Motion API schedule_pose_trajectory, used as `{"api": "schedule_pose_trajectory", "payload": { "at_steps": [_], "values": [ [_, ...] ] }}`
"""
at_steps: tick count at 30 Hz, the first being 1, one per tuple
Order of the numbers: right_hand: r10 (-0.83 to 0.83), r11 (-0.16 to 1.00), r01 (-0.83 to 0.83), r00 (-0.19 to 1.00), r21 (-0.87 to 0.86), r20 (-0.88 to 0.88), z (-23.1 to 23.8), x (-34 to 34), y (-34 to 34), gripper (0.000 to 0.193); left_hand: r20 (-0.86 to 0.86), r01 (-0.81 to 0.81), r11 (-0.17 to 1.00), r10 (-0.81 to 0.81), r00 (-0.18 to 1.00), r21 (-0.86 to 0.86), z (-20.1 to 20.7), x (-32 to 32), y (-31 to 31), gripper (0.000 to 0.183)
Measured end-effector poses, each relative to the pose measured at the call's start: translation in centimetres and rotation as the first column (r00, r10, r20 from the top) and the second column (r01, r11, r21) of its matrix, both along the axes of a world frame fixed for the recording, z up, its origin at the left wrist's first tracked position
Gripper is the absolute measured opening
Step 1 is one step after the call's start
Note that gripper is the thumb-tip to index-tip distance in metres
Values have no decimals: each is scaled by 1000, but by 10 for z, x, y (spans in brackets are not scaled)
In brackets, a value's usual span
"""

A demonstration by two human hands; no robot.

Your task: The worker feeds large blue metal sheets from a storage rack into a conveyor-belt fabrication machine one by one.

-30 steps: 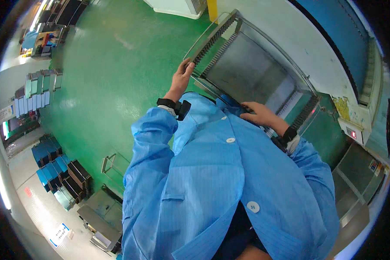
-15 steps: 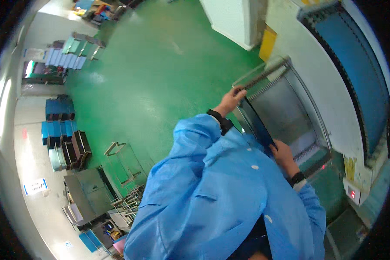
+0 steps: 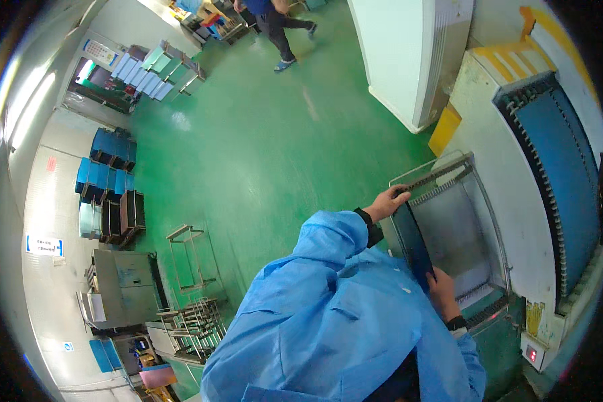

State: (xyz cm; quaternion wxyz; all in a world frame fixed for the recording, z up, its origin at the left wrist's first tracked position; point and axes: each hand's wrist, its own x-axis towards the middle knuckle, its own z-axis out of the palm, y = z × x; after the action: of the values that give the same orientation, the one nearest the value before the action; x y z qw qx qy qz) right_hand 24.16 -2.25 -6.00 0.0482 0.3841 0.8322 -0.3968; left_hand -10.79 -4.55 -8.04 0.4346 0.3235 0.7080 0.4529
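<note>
**Sliding a dark panel into a slotted metal rack**

Holding the dark flat panel (image 3: 414,246) by its two ends, the person keeps it on edge along the near side of the slotted metal rack (image 3: 459,224), which sits in the bay of a large white machine (image 3: 509,134). A second ago the panel lay flatter, across the open front of the rack; now it stands upright and close against the comb-like slots, and the view has swung so the rack sits to the right of the body. That suggests the panel is being lined up with one slot rather than carried.

The left hand (image 3: 387,201) is closed narrowly on the panel's far upper corner, fingers curled over the edge. The right hand (image 3: 442,289) grips the near lower end, fingers wrapped round it. Both wrists wear dark bands below blue coat sleeves (image 3: 328,295).

Further out lie the green floor (image 3: 248,147), a blue toothed rack (image 3: 556,167) on the machine, empty wire frames (image 3: 191,258), stacked blue trays (image 3: 104,174), and another person (image 3: 275,23) walking far off.
</note>
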Motion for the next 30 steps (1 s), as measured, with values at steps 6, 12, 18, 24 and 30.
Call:
{"api": "schedule_pose_trajectory", "payload": {
  "at_steps": [6, 12, 18, 24, 30],
  "values": [
    [-5, 997, 14, 993, 80, -115, -4, -2, -13, 32, 53, 76, 993, -71, 996, -94, 24, -10, -10, 68],
    [-6, 996, 5, 1000, -90, -16, -6, 2, -14, 48, 28, 73, 996, -72, 997, -41, 0, -13, -17, 71],
    [-199, 972, 200, 980, -128, 19, -13, 6, -17, 57, 59, 155, 986, -152, 987, -60, 7, -17, -13, 74],
    [-245, 969, 243, 968, -51, -55, -29, 11, -15, 55, 74, 189, 982, -187, 980, -26, 10, -20, -16, 73],
    [-236, 970, 227, 965, -85, -117, -28, 10, 0, 52, 17, 216, 974, -216, 976, -64, 15, -24, -18, 73]
  ]
}}
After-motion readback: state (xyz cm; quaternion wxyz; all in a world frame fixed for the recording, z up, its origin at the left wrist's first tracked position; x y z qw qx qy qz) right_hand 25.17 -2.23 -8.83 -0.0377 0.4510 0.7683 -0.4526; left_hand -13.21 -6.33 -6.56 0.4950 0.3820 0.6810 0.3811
